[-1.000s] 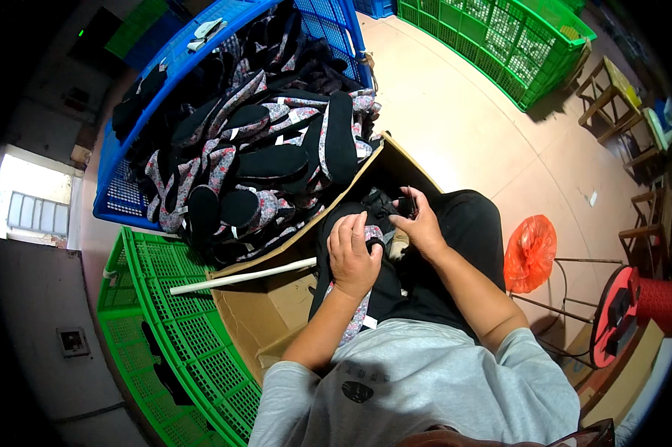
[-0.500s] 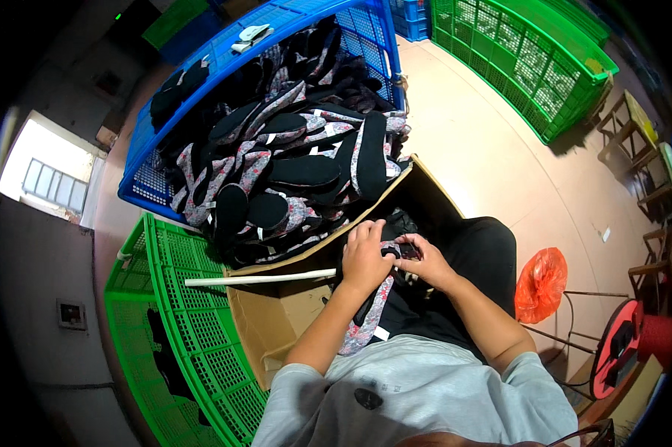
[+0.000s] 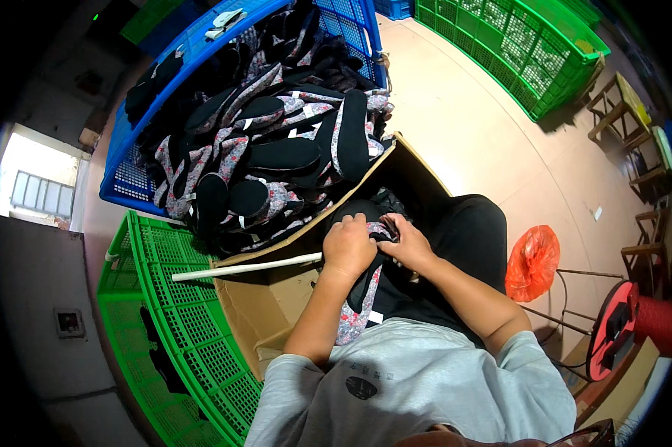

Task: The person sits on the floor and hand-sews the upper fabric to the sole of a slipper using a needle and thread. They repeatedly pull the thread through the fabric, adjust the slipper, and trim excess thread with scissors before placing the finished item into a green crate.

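My left hand (image 3: pixel 348 244) is closed on a floral and black slipper (image 3: pixel 357 322) over my lap. At the slipper's upper end my right hand (image 3: pixel 408 244) pinches the fabric with thumb and fingers. The slipper's lower part, with a small white tag, hangs down against my shirt. A white rod (image 3: pixel 250 266) runs from the left and disappears behind my left hand; whether it touches the slipper I cannot tell.
A blue crate (image 3: pixel 114 190) ahead holds a heap of similar slippers (image 3: pixel 284 154). An open cardboard box (image 3: pixel 250 313) lies by my lap, beside a green crate (image 3: pixel 175 313). To the right are a red plastic bag (image 3: pixel 533 261), a red round-ended reel (image 3: pixel 611 328) and another green crate (image 3: pixel 492 52).
The whole view has shifted, so the surroundings sit slightly higher and further left. Both hands keep hold of the slipper, and its upper fabric is bunched a little differently between them.
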`<state>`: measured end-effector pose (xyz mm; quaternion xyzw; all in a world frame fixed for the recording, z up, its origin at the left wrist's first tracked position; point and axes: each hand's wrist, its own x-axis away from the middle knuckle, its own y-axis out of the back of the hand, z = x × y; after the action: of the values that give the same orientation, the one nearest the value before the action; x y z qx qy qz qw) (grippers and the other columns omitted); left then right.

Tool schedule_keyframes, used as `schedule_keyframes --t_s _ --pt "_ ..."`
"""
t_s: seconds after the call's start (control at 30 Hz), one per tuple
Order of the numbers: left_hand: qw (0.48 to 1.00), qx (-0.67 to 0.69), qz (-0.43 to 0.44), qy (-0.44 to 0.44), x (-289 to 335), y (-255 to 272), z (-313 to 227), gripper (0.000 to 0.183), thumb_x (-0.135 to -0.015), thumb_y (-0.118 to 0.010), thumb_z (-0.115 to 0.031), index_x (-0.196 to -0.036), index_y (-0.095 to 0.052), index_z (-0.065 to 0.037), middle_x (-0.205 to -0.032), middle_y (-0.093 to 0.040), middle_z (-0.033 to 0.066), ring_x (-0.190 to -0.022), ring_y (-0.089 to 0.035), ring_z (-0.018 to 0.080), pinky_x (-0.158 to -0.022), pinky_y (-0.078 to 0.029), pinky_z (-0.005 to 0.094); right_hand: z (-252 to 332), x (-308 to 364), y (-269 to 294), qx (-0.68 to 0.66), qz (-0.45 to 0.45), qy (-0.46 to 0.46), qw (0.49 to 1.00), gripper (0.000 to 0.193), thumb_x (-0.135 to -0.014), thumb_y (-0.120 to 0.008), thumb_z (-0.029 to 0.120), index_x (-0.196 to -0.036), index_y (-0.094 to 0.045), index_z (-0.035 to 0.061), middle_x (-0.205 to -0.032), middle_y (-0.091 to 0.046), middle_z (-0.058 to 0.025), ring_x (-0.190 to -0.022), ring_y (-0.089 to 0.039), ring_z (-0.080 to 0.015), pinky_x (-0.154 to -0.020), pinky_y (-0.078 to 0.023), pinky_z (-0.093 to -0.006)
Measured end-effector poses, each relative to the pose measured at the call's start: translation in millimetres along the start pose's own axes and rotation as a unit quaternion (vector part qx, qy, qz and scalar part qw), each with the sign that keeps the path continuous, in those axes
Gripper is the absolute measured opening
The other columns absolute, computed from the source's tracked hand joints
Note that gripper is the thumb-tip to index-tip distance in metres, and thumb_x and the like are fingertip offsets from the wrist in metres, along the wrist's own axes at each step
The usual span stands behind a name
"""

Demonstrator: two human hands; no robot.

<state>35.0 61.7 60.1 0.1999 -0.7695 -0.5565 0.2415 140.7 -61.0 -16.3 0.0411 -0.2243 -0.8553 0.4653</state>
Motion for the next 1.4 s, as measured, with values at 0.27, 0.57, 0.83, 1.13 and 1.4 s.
schedule_keyframes --t_s 0.27,0.57,0.83,1.13,1.4 --pt "0.992 0.052 -0.110 -0.046 5.8 -0.9 -15.3 0.040 -0.072 -0.068 -0.003 -0.111 -0.062 -0.004 -0.101 -0.065 0.0164 -0.096 -0.063 0.0372 -0.086 -0.050 0.0449 -25.3 -9.9 -9.9 0.033 -0.057 0.022 0.998 0.055 -0.074 -0.065 0.008 -0.128 -0.055 0.0055 -0.108 -0.064 -0.0242 -0.105 -0.060 -0.0419 -0.093 -0.047 -0.0450" --pt "0.957 0.157 -0.228 -0.087 7.4 0.6 -25.6 0.052 -0.067 -0.058 0.006 -0.118 -0.059 0.000 -0.117 -0.060 0.0203 -0.112 -0.056 0.0417 -0.100 -0.044 0.0456 -21.1 -12.8 6.3 -0.101 -0.121 0.077 0.984 0.060 -0.070 -0.067 0.000 -0.128 -0.058 0.0070 -0.111 -0.064 -0.0196 -0.104 -0.061 -0.0367 -0.093 -0.048 -0.0384" --pt "0.950 0.117 -0.250 -0.144 9.0 3.3 -24.3 0.057 -0.065 -0.061 0.005 -0.121 -0.058 0.001 -0.117 -0.062 0.0192 -0.109 -0.057 0.0404 -0.098 -0.044 0.0452 15.2 1.9 32.0 -0.109 -0.119 0.157 0.974 0.061 -0.067 -0.073 0.001 -0.127 -0.060 0.0036 -0.121 -0.067 -0.0131 -0.105 -0.062 -0.0296 -0.096 -0.046 -0.0341" --pt "0.946 0.062 -0.234 -0.214 2.7 9.1 -24.7 0.052 -0.066 -0.062 0.006 -0.118 -0.060 0.005 -0.110 -0.059 0.0196 -0.092 -0.058 0.0384 -0.084 -0.049 0.0438 17.3 3.7 40.8 -0.147 -0.100 0.170 0.969 0.056 -0.067 -0.069 -0.003 -0.122 -0.063 0.0032 -0.112 -0.068 -0.0121 -0.097 -0.062 -0.0273 -0.091 -0.046 -0.0335" --pt "0.946 0.077 -0.188 -0.251 6.2 16.5 -14.2 0.046 -0.065 -0.061 0.006 -0.110 -0.059 0.005 -0.104 -0.059 0.0195 -0.091 -0.060 0.0390 -0.082 -0.050 0.0443 12.2 3.0 42.3 -0.128 -0.058 0.158 0.977 0.046 -0.066 -0.062 -0.006 -0.111 -0.068 0.0034 -0.095 -0.065 -0.0132 -0.082 -0.058 -0.0227 -0.077 -0.046 -0.0311"
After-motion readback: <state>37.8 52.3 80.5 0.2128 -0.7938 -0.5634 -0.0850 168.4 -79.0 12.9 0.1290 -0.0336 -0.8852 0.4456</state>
